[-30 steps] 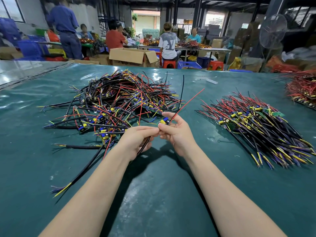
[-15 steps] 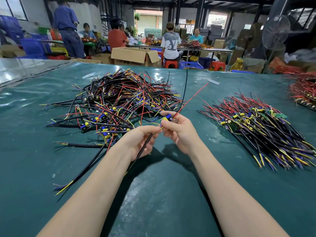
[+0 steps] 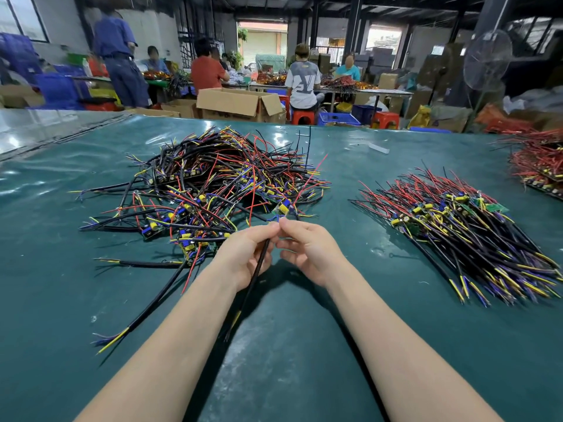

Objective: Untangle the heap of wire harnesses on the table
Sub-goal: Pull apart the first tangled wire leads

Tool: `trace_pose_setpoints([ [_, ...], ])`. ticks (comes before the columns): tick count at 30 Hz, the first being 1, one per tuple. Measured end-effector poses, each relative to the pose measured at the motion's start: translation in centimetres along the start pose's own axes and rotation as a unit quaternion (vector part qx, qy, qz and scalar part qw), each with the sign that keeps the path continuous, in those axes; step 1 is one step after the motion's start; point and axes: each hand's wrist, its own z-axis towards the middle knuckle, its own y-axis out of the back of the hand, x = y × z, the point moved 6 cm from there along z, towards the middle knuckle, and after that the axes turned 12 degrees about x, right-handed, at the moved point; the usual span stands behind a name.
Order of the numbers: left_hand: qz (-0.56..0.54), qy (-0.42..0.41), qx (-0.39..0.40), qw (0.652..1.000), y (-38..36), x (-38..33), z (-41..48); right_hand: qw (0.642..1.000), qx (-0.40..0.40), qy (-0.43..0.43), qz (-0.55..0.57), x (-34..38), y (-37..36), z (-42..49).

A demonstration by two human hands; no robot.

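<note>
A tangled heap of wire harnesses (image 3: 210, 190), black, red, yellow and blue wires with small yellow parts, lies on the green table (image 3: 61, 300) left of centre. My left hand (image 3: 246, 254) grips the black cable of one harness (image 3: 259, 269), whose tail hangs down past my wrist. My right hand (image 3: 307, 251) pinches the same harness at its top, fingertip to fingertip with the left. The harness's yellow component (image 3: 284, 208) and its red and black wires stick up just above my fingers, against the heap's near edge.
A sorted bundle of harnesses (image 3: 469, 236) lies aligned on the right. Another red-wired pile (image 3: 539, 166) sits at the far right edge. A loose black cable (image 3: 146, 312) trails front left. Cardboard boxes (image 3: 240, 105) and several people at other tables are beyond the far edge.
Both hands have lowered the held harness slightly toward the heap's edge. Its red and black wires, earlier pointing up to the right, now stand nearer the heap.
</note>
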Motion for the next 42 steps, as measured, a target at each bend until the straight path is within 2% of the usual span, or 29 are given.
trace_pose_setpoints([
  [2, 0.158, -0.056, -0.019, 0.986, 0.2, -0.9, -0.1, 0.998, -0.044, 0.020, -0.027, 0.2, 0.3, -0.1],
  [4, 0.327, -0.105, -0.035, 0.939, -0.1, -1.7, -0.3, 0.993, -0.101, 0.042, -0.044, 0.5, 1.0, -0.3],
  [5, 0.367, -0.121, -0.031, 0.922, -0.4, -1.9, -0.3, 0.989, -0.128, 0.051, -0.049, 0.7, 1.3, -0.4],
  [8, 0.351, -0.117, -0.002, 0.929, -0.9, -1.6, -0.3, 0.985, -0.161, 0.060, -0.033, 1.0, 1.9, -0.5],
  [11, 0.388, -0.124, -0.011, 0.913, -0.7, -1.7, -0.3, 0.995, -0.091, 0.011, 0.034, 0.2, 1.2, -0.1],
  [13, 0.399, -0.124, 0.017, 0.908, -1.1, -1.6, -0.4, 0.996, -0.060, -0.010, 0.064, 0.0, 1.1, 0.0],
  [15, 0.375, -0.111, 0.039, 0.919, -1.3, -1.3, -0.3, 0.996, -0.056, -0.006, 0.064, 0.2, 1.4, 0.0],
  [18, 0.336, -0.110, 0.020, 0.935, -1.1, -1.2, 0.0, 0.996, -0.049, -0.008, 0.076, 0.4, 1.7, 0.0],
  [23, 0.434, -0.159, 0.012, 0.887, -1.5, -1.8, 0.0, 0.984, -0.045, -0.080, 0.152, 0.2, 1.9, -0.5],
  [27, 0.416, -0.144, 0.085, 0.894, -1.5, -1.9, 0.0, 0.989, -0.063, -0.063, 0.115, 0.5, 2.1, -0.7],
  [29, 0.407, -0.127, 0.094, 0.900, -1.2, -1.7, -0.1, 0.994, -0.077, -0.030, 0.069, 0.8, 2.2, -0.7],
  [32, 0.423, -0.103, 0.065, 0.898, -1.4, -1.1, -0.2, 0.994, -0.102, 0.010, 0.039, 1.4, 2.8, -0.7],
  [35, 0.556, -0.151, -0.021, 0.817, -1.6, -1.9, -0.5, 0.995, -0.099, 0.008, 0.031, 1.6, 3.1, -0.7],
  [36, 0.570, -0.163, -0.042, 0.804, -1.5, -2.2, -0.7, 0.995, -0.096, 0.006, 0.016, 1.6, 3.0, -0.7],
  [40, 0.561, -0.134, -0.064, 0.814, -0.9, -2.1, -0.6, 0.996, -0.087, 0.003, -0.037, 1.5, 2.6, -0.5],
  [42, 0.547, -0.124, -0.040, 0.827, -1.1, -2.0, -0.6, 0.996, -0.084, 0.003, -0.039, 1.5, 2.8, -0.5],
])
